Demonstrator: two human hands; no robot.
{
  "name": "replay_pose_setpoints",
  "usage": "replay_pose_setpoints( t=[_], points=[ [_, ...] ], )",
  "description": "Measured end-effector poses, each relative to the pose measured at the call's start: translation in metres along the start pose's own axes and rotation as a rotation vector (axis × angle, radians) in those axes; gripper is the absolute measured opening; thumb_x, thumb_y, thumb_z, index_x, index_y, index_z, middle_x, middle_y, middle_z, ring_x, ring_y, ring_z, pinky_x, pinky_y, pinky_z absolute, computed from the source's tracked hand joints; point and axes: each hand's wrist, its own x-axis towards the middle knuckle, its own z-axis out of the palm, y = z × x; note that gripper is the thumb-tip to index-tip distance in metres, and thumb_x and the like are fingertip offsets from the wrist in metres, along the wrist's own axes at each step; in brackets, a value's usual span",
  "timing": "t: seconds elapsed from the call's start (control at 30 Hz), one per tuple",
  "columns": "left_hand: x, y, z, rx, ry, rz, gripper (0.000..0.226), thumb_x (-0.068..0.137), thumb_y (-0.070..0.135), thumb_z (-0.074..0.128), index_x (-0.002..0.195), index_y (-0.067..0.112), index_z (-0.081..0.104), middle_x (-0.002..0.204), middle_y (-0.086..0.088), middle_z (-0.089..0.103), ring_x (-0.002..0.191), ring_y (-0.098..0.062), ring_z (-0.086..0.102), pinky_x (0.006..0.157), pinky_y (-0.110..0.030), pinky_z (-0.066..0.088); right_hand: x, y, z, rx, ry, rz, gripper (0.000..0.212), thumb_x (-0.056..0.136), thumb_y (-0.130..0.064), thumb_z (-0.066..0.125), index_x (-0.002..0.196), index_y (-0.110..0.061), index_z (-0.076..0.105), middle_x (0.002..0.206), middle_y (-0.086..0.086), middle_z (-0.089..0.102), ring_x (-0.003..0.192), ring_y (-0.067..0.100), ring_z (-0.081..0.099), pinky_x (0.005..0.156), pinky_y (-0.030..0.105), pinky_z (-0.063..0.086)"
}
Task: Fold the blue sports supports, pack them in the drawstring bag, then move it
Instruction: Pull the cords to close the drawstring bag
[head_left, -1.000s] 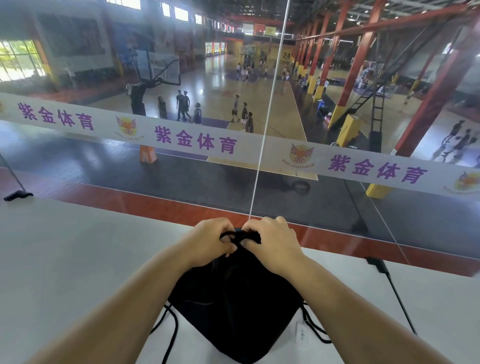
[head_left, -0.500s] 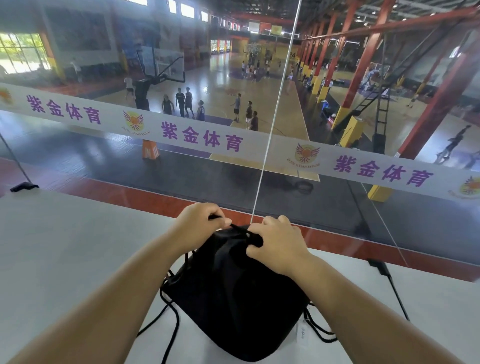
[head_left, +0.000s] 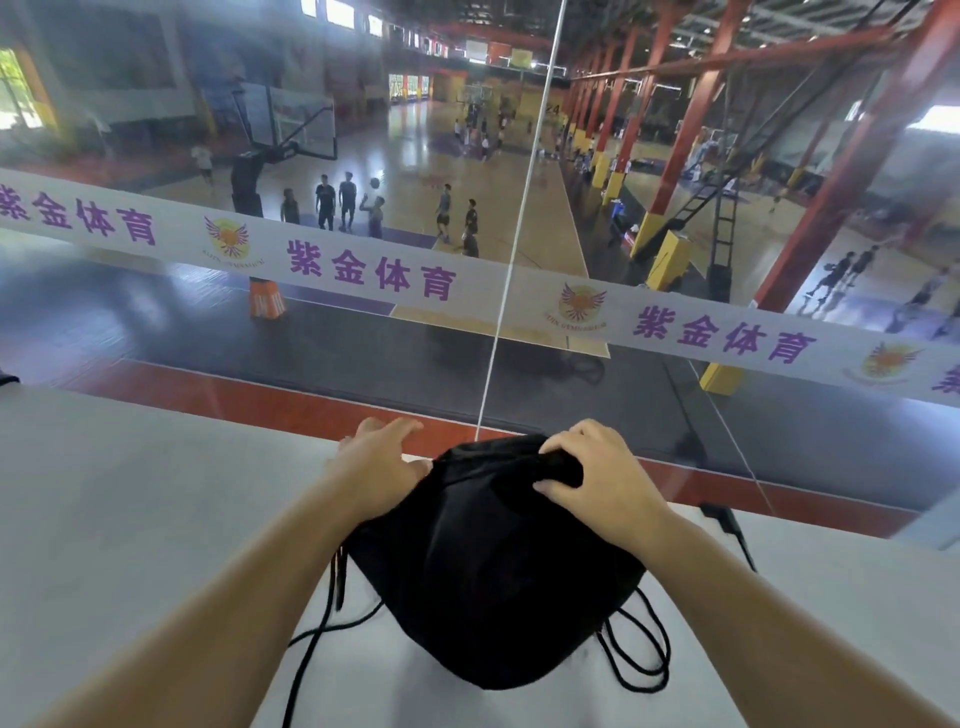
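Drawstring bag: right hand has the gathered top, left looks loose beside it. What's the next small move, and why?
Probably bring the left hand back onto the drawstring bag and lift it to move it. The right hand grips the bunched mouth, so the bag looks closed, with no blue supports visible outside. The left fingers are spread at its side, holding nothing, and the cords trail loose on the white table.

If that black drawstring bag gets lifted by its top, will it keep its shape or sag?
Probably sag: the drawstring bag is soft cloth, bunching under the right hand. Its loose cords would likely dangle. It looks bulgy, so perhaps slightly weighted.
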Motion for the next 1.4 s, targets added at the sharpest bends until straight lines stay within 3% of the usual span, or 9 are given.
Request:
replay_pose_setpoints(
  t=[0.07,0.17,0.33,0.47,0.57,0.73,0.9,1.1,1.4],
  points=[
    [-0.005,0.015,0.007,0.011,-0.048,0.095,0.058,0.084,0.042,0.061,0.137,0.033,0.041,0.141,-0.002,0.039,0.131,-0.030,0.037,0.109,-0.050,0.034,-0.003,0.000,0.001,0.123,-0.009,0.024,0.036,0.076,-0.035,0.075,0.110,-0.029,0.062,0.106,-0.010,0.051,0.104,0.008,0.045,0.089,0.019,0.033],
    [-0.011,0.039,0.020,-0.120,-0.094,0.298,0.055,0.081,0.034,0.069,0.132,0.027,0.048,0.134,0.003,0.047,0.123,-0.016,0.047,0.107,-0.039,0.039,-0.007,-0.001,-0.001,0.282,-0.026,0.072,0.041,0.077,-0.027,0.076,0.115,-0.032,0.061,0.109,-0.013,0.056,0.102,0.002,0.051,0.082,0.009,0.035],
    [-0.016,0.055,0.035,-0.188,-0.109,0.371,0.040,0.078,0.030,0.074,0.116,0.026,0.060,0.106,0.009,0.058,0.092,-0.005,0.057,0.085,-0.021,0.049,-0.017,0.018,-0.019,0.491,0.059,0.166,0.031,0.087,-0.008,0.065,0.111,-0.028,0.064,0.102,-0.014,0.066,0.098,0.002,0.061,0.089,0.019,0.045],
    [-0.014,0.055,0.043,-0.126,-0.018,0.428,0.018,0.080,0.028,0.072,0.097,0.024,0.065,0.087,0.013,0.058,0.075,-0.003,0.055,0.070,-0.014,0.042,-0.030,0.039,-0.027,0.461,0.172,0.267,0.022,0.093,-0.012,0.057,0.109,-0.025,0.065,0.099,-0.014,0.065,0.092,-0.003,0.059,0.078,0.010,0.041],
    [-0.011,0.058,0.042,-0.138,0.059,0.369,0.003,0.087,0.019,0.063,0.090,0.018,0.065,0.086,0.005,0.063,0.076,-0.008,0.057,0.069,-0.015,0.044,-0.043,0.053,-0.025,0.333,0.183,0.297,0.018,0.094,-0.020,0.056,0.108,-0.022,0.067,0.100,-0.011,0.063,0.093,0.004,0.057,0.074,0.008,0.037],
    [-0.005,0.055,0.037,-0.139,-0.017,0.291,0.003,0.090,0.015,0.056,0.091,0.017,0.059,0.090,-0.003,0.065,0.086,-0.021,0.062,0.081,-0.034,0.050,-0.049,0.051,-0.023,0.298,-0.122,0.304,0.018,0.094,-0.033,0.052,0.094,-0.026,0.069,0.085,-0.012,0.068,0.072,0.003,0.060,0.067,0.019,0.043],
    [-0.005,0.058,0.032,-0.309,-0.080,0.190,0.016,0.094,0.009,0.048,0.087,0.020,0.056,0.075,-0.001,0.067,0.065,-0.016,0.062,0.064,-0.024,0.047,-0.029,0.033,-0.020,0.260,-0.179,0.240,0.021,0.095,-0.033,0.050,0.101,-0.021,0.066,0.096,-0.007,0.067,0.087,0.010,0.062,0.080,0.029,0.050],
    [0.001,0.044,0.001,-0.274,0.042,0.210,0.006,0.084,0.033,0.066,0.080,0.029,0.064,0.077,0.013,0.068,0.075,-0.004,0.063,0.067,-0.022,0.045,-0.012,0.033,-0.044,0.261,-0.008,0.235,0.030,0.096,-0.039,0.048,0.086,-0.017,0.066,0.077,-0.004,0.064,0.074,0.013,0.059,0.071,0.030,0.045],
    [0.002,0.019,-0.025,-0.258,0.245,0.135,0.025,0.082,0.036,0.069,0.066,0.016,0.068,0.061,-0.003,0.060,0.055,-0.014,0.049,0.054,-0.025,0.037,-0.025,0.073,-0.051,0.134,0.232,0.388,0.028,0.096,-0.031,0.050,0.074,-0.015,0.058,0.072,0.002,0.062,0.068,0.023,0.057,0.062,0.034,0.043]
  ],
)
